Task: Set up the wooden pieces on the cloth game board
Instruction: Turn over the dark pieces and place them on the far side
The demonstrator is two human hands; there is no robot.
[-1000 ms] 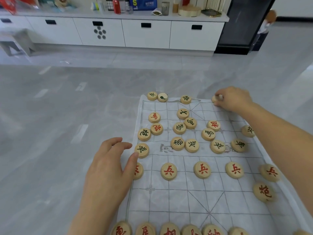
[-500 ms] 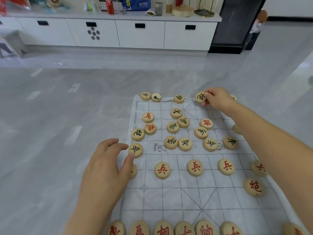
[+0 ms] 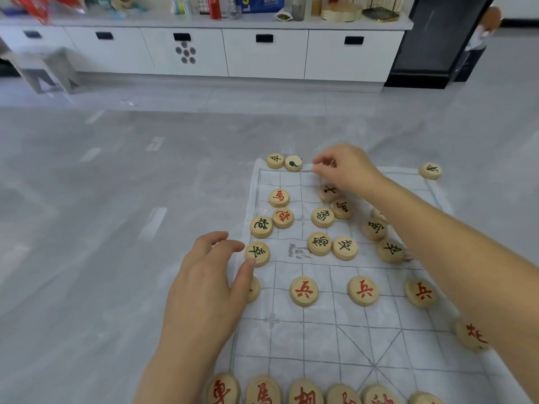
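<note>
A white cloth game board [image 3: 320, 330] lies on the grey floor. Red-marked wooden pieces line its near edge [image 3: 223, 389], and three red soldiers [image 3: 304, 290] stand in a row mid-board. Black-marked pieces [image 3: 322, 217] lie scattered across the far half, mixed with two red ones [image 3: 279, 197]. My right hand [image 3: 347, 170] is at the far edge, its fingers pinched on a piece that is mostly hidden. My left hand [image 3: 204, 287] rests on the cloth's left edge. Its thumb touches a black piece [image 3: 256, 253], and it partly covers a red piece [image 3: 253, 288].
Two pieces [image 3: 275, 160] sit at the far left corner of the cloth and one [image 3: 430, 170] at the far right. A red piece [image 3: 472, 333] lies by my right forearm. White cabinets [image 3: 262, 53], a black unit [image 3: 437, 39] and a stool [image 3: 43, 68] stand beyond.
My right hand has travelled left along the far edge of the board, carrying a piece. My left hand has stayed at the left edge of the cloth.
</note>
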